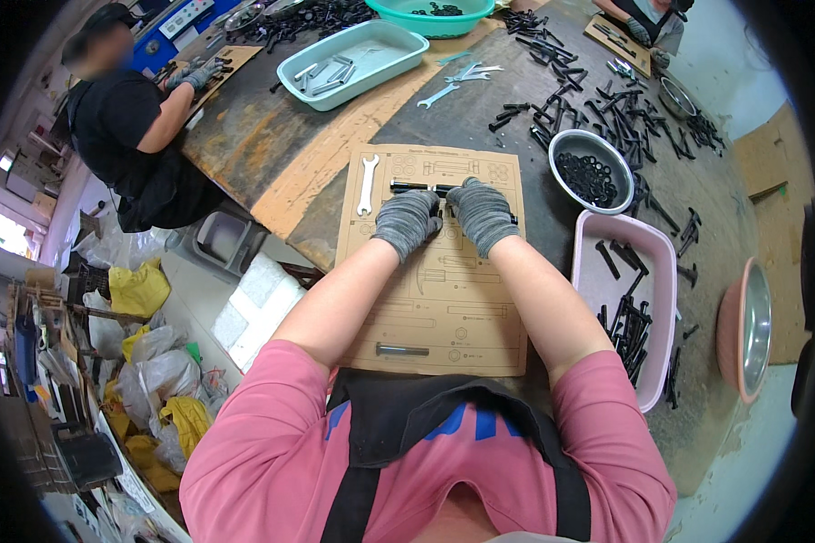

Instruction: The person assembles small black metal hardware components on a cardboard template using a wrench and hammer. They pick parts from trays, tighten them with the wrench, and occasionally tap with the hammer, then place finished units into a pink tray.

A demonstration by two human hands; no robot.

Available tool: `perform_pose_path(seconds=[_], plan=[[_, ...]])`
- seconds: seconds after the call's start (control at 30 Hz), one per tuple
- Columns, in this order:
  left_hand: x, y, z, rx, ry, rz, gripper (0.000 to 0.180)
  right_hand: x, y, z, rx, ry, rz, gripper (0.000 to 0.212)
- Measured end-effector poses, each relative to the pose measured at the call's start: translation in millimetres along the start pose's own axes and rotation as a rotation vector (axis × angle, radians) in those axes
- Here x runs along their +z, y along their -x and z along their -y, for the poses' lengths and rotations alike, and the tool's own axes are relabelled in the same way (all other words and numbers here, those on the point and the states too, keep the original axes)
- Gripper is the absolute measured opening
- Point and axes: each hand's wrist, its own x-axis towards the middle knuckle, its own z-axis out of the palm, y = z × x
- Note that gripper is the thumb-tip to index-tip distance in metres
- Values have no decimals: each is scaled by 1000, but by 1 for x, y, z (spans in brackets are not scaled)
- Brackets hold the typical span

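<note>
My left hand [407, 222], in a grey knit glove, is closed with its fingertips turned toward the middle of a printed brown cardboard sheet [398, 249]. Beside it, my right hand [482, 215], gloved likewise, has its fingers curled inward. A black bolt-like rod [413, 186] with a short silvery section lies crosswise just beyond the fingers, its right end at my right fingertips. Dark parts show between the hands and at the right hand's outer edge; the gloves hide most of them. A light wrench [368, 185] lies at the sheet's upper left, and a dark cylinder [402, 350] near its bottom.
Right of the sheet stand a metal bowl [592, 172] of black rings and a pink tray [581, 281] of black bolts. Loose bolts [620, 118] spread behind. Farther off are wrenches [462, 80] and a mint tray [353, 65]. A co-worker [118, 127] works at the left.
</note>
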Motion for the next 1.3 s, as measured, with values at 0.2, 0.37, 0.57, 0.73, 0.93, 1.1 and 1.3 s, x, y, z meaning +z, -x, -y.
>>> perform_pose_path(seconds=[0.2,0.37,0.57,0.73,0.93,1.1,1.3], plan=[[2,0,-4,17,-65,-65,23,-4,0,-1,-22,48,40,20],[0,-1,-6,8,-66,-38,25,0,0,1,-19,36,-2,19],[1,-1,-7,8,-65,-46,26,12,-2,4,-8,-33,-88,18],[0,0,-7,7,-49,-26,26,9,-2,2,-24,-25,-17,18],[-4,6,-9,11,-23,-85,35,-16,19,-3,-62,-137,-120,18],[-7,22,-13,139,67,-325,41,-41,61,-49,-187,-240,-278,17],[5,46,-15,202,421,-294,32,-50,147,-175,-254,-322,-592,21]])
